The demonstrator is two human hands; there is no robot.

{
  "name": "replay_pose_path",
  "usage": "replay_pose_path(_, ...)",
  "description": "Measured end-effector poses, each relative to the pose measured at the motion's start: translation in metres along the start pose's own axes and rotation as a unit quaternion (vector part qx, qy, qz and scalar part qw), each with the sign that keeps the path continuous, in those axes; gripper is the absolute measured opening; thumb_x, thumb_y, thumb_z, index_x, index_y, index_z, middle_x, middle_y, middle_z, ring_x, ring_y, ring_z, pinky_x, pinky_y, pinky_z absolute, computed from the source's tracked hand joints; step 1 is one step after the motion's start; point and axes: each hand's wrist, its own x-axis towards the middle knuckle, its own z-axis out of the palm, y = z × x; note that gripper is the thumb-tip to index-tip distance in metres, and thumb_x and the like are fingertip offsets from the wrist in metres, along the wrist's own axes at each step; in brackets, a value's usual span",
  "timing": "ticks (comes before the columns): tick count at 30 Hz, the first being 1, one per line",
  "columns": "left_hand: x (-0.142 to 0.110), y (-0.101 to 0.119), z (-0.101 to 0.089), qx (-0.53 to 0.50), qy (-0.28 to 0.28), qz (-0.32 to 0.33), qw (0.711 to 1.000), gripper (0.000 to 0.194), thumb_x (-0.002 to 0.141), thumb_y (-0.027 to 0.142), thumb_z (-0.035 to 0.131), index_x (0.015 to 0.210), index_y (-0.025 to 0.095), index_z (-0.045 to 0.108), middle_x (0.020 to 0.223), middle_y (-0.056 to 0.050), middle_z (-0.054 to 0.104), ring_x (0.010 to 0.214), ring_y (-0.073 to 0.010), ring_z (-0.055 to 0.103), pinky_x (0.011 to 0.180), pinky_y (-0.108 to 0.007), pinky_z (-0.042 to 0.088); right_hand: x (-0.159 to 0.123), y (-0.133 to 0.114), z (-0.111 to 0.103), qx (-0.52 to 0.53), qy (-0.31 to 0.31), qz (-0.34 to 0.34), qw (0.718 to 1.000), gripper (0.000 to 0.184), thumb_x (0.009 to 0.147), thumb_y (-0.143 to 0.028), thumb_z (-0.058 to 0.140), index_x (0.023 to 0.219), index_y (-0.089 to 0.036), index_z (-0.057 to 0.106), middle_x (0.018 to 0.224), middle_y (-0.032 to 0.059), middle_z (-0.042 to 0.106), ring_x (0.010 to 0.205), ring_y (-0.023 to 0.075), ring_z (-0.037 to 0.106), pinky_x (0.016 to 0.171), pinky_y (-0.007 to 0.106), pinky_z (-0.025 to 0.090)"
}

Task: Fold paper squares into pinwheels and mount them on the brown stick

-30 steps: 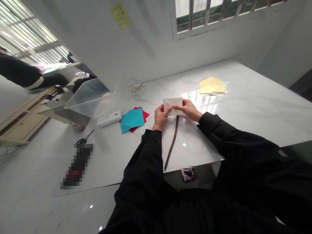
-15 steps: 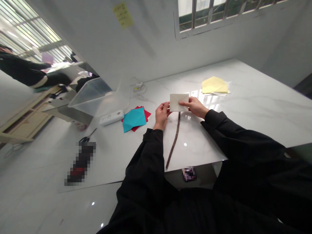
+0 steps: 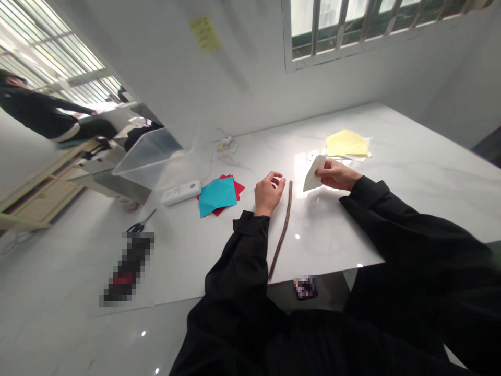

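A cream square sheet (image 3: 314, 174), paper or thin felt, is tilted above the table in my right hand (image 3: 340, 175), pinched between thumb and fingers. My left hand (image 3: 270, 194) holds nothing; its fingers are loosely curled, with a gap to the thumb. Just right of it, a thin brown stick (image 3: 285, 227) lies lengthwise on the white table, its near end at the front edge. Behind my right hand lies a pile of yellow sheets (image 3: 346, 143). A teal sheet (image 3: 218, 196) rests on red sheets (image 3: 238, 188) to the left of my left hand.
A white power strip (image 3: 182, 193) touches the teal sheet's side. Farther left are black scissors (image 3: 136, 227) and a blurred-out dark item (image 3: 127, 271). A clear plastic bin (image 3: 151, 162) stands at the back left, with a cable (image 3: 225, 144) beside it. A person in black (image 3: 43, 112) sits beyond.
My left hand has let go of the cream sheet. My right hand has carried it rightward and tilted it, leaving the stick's far end uncovered.
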Motion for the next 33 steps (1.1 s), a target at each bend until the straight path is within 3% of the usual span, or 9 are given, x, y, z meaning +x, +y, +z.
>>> replay_pose_path(5, -0.004, 0.004, 0.004, 0.077, -0.061, 0.030, 0.995, 0.023, 0.078, 0.034, 0.088, 0.098, 0.029, 0.079, 0.077, -0.002, 0.071, 0.073, -0.0231, 0.063, 0.085, -0.035, 0.046, 0.005, 0.006, 0.000, -0.025, -0.015, -0.003, 1.000, 0.047, 0.061, -0.055, 0.098, 0.084, -0.020, 0.076, 0.083, 0.0057, 0.078, 0.088, 0.0261, 0.076, 0.088, 0.043, 0.062)
replay_pose_path(10, -0.007, 0.007, 0.007, 0.126, -0.122, 0.043, 0.984, 0.040, 0.068, 0.021, 0.090, 0.107, 0.030, 0.081, 0.078, -0.001, 0.074, 0.070, -0.0235, 0.063, 0.083, -0.036, 0.048, 0.009, 0.011, -0.003, -0.032, -0.034, 0.015, 0.999, 0.043, 0.062, -0.048, 0.098, 0.085, -0.018, 0.077, 0.087, 0.0078, 0.078, 0.093, 0.0272, 0.076, 0.091, 0.044, 0.062)
replay_pose_path(16, 0.001, -0.001, 0.002, -0.023, -0.084, -0.043, 0.995, 0.036, 0.067, 0.019, 0.088, 0.102, 0.027, 0.082, 0.078, -0.003, 0.076, 0.069, -0.0221, 0.067, 0.084, -0.037, 0.052, 0.010, 0.008, -0.001, -0.036, -0.016, -0.002, 0.999, 0.043, 0.063, -0.045, 0.098, 0.091, -0.018, 0.081, 0.089, 0.0076, 0.080, 0.092, 0.0267, 0.077, 0.092, 0.044, 0.061)
replay_pose_path(21, 0.006, -0.002, 0.000, -0.205, -0.151, -0.145, 0.956, 0.043, 0.073, 0.035, 0.088, 0.111, 0.017, 0.080, 0.091, -0.010, 0.080, 0.068, -0.0166, 0.067, 0.076, -0.035, 0.055, 0.009, 0.004, -0.007, -0.107, -0.025, -0.027, 0.994, 0.037, 0.070, -0.047, 0.096, 0.090, -0.018, 0.083, 0.089, 0.0062, 0.080, 0.086, 0.0228, 0.074, 0.086, 0.039, 0.059)
replay_pose_path(24, 0.005, 0.004, -0.002, -0.265, -0.169, -0.159, 0.936, 0.045, 0.073, 0.039, 0.090, 0.110, 0.016, 0.080, 0.097, -0.010, 0.080, 0.072, -0.0136, 0.066, 0.079, -0.033, 0.054, 0.009, 0.000, -0.008, -0.149, -0.026, -0.066, 0.986, 0.034, 0.071, -0.048, 0.096, 0.087, -0.020, 0.084, 0.092, 0.0050, 0.079, 0.084, 0.0205, 0.072, 0.082, 0.036, 0.058)
replay_pose_path(28, 0.003, 0.010, -0.006, -0.300, -0.209, -0.169, 0.915, 0.047, 0.072, 0.040, 0.094, 0.111, 0.017, 0.080, 0.094, -0.006, 0.078, 0.076, -0.0118, 0.065, 0.083, -0.030, 0.052, 0.011, -0.005, -0.004, -0.145, -0.007, -0.114, 0.983, 0.032, 0.069, -0.047, 0.098, 0.084, -0.023, 0.084, 0.095, 0.0055, 0.079, 0.094, 0.0228, 0.072, 0.088, 0.038, 0.057)
replay_pose_path(33, 0.003, 0.012, -0.008, -0.318, -0.240, -0.166, 0.902, 0.050, 0.071, 0.041, 0.097, 0.112, 0.019, 0.081, 0.092, -0.003, 0.076, 0.076, -0.0109, 0.063, 0.080, -0.028, 0.051, 0.011, -0.009, 0.003, -0.133, 0.004, -0.130, 0.983, 0.031, 0.064, -0.046, 0.101, 0.079, -0.024, 0.084, 0.096, 0.0059, 0.080, 0.099, 0.0252, 0.072, 0.091, 0.042, 0.058)
